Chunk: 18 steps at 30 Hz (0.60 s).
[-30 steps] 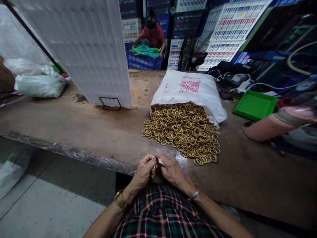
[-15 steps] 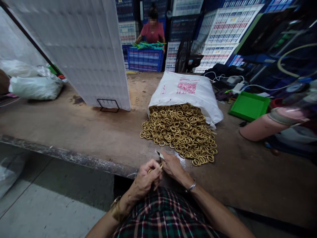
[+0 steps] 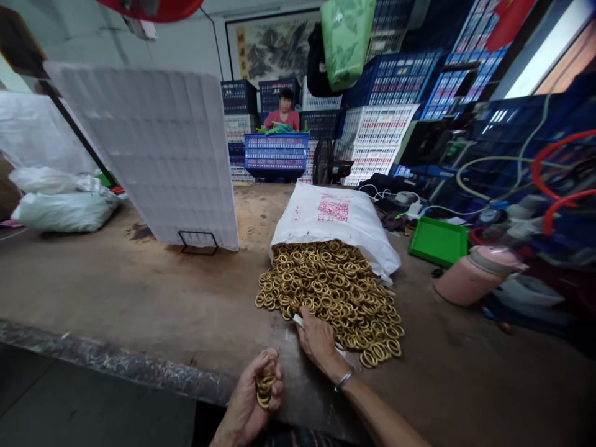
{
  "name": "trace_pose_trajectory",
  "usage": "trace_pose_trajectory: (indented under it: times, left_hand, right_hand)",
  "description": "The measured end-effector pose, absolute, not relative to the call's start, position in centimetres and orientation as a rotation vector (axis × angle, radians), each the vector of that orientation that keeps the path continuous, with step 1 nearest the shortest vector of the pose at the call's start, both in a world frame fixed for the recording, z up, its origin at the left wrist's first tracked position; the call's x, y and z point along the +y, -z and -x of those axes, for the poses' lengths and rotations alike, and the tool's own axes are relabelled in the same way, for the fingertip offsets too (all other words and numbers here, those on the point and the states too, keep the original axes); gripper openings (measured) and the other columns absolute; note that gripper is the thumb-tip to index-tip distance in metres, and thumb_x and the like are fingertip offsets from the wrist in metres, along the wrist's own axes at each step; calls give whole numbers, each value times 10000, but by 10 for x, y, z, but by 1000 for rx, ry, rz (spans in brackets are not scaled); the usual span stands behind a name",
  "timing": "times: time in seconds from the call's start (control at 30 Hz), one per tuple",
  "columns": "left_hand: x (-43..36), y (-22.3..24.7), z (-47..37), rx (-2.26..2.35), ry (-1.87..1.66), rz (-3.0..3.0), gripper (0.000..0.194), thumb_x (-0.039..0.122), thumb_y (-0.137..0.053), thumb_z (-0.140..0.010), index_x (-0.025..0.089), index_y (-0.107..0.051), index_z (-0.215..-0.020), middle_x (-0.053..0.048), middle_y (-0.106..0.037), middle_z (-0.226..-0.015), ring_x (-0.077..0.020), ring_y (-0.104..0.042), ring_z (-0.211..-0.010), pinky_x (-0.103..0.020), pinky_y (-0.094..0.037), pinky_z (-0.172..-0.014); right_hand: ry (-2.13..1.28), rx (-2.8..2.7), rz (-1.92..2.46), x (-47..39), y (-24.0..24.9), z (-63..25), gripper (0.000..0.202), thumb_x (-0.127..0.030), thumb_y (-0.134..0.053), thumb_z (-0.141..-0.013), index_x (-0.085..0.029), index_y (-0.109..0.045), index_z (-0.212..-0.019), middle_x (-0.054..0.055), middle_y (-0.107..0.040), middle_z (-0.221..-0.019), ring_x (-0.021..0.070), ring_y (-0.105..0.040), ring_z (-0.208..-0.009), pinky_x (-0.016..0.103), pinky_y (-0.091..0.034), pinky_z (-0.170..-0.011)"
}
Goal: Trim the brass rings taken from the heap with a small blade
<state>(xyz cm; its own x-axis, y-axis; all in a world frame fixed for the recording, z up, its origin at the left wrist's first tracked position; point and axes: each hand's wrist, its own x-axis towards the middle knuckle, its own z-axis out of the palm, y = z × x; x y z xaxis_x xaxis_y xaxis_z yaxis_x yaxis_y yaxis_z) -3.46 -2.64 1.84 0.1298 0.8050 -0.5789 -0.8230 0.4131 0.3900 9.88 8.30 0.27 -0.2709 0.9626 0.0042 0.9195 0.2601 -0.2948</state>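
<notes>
Several brass-coloured rings [image 3: 265, 386] lie in my left hand [image 3: 254, 392], its fingers curled around them, low in the view near the table's front edge. My right hand [image 3: 319, 341] reaches to the near edge of a large pile of the same rings [image 3: 333, 285], fingertips at the pile. Between its thumb and fingers sticks out a small flat, pale, blade-like piece [image 3: 298, 320]; its exact kind is unclear. The pile spills from the mouth of a white sack [image 3: 321, 211] with red print, lying on its side.
A tall white ribbed panel [image 3: 162, 155] leans on a black wire stand [image 3: 199, 243] at left. To the right are a green tray [image 3: 437, 241] and a pink bottle [image 3: 470, 279]. Across the brown table [image 3: 116, 279], a person [image 3: 283, 118] is behind a blue crate [image 3: 274, 155].
My hands have moved apart. The right went forward to the ring pile; the left turned, showing rings in its palm. The view has tilted upward.
</notes>
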Motion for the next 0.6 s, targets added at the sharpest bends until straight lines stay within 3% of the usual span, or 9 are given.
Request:
trace_pose_trajectory:
  times: [0.3, 0.43, 0.6]
  left_hand:
    - [-14, -3, 35, 805, -1168, 75, 197, 240, -704, -650, 125, -545, -662, -39, -584, -640, -105, -532, -510, -156, -282, -364]
    - [-10, 7, 39, 829, -1158, -12, 230, 185, -738, -589, 133, -519, -636, -35, -587, -684, -111, -561, -573, -152, -312, -398]
    - [-4, 2, 32, 933, -1183, -220, 315, 312, -745, -550, 164, -492, -666, 49, -469, -577, -41, -387, -420, -149, -183, -359]
  right_hand:
    - [-314, -2225, 1650, 81, 14, -107, 200, -131, -426, -780, -199, -513, -947, 61, -619, -933, 181, -604, -805, 248, -360, -630]
    - [-471, -2174, 1562, 83, 20, -112, 199, -109, -387, -753, -194, -505, -889, 40, -620, -805, 171, -592, -717, 245, -357, -614]
    - [-856, -1909, 1449, 86, 4, -116, 155, -195, -385, -738, -197, -516, -820, 4, -583, -700, 142, -534, -649, 229, -369, -610]
